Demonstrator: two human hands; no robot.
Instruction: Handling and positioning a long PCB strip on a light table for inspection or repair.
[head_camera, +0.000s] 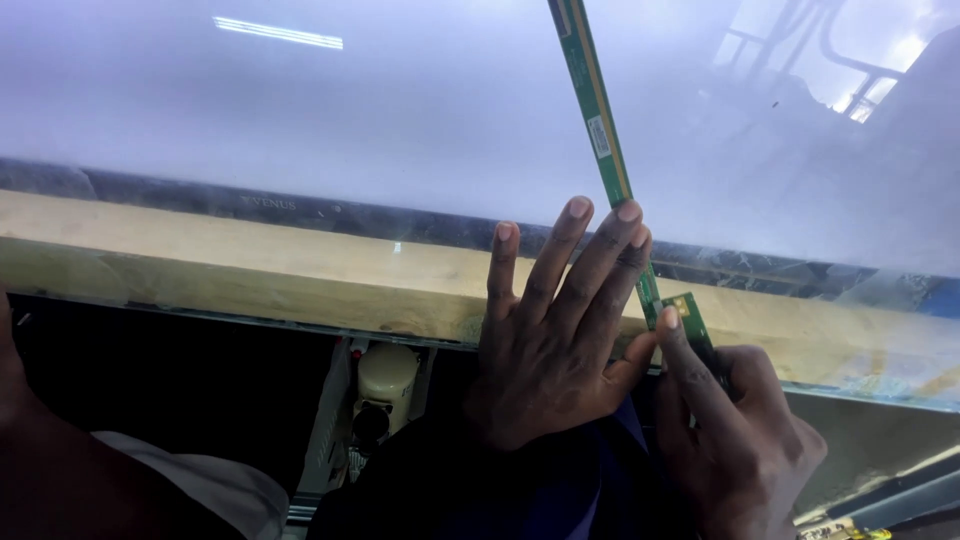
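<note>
Two hands, left hand (553, 335) flat, fingers spread beside green circuit strip (604, 140), right hand (735, 435) pinching its lower end

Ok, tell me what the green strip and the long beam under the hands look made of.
Green strip: looks like printed circuit board, glossy green with a gold line along it.
Beam: apparently bare wood, pale yellow, matte, faint grain.
Both hands, left hand and right hand, touch the strip.

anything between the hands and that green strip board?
Nothing visible. The left hand lies flat with its fingertips against the green strip board. The right hand pinches the strip's lower end over the wooden beam. Both already touch it, bare panel around.
</note>
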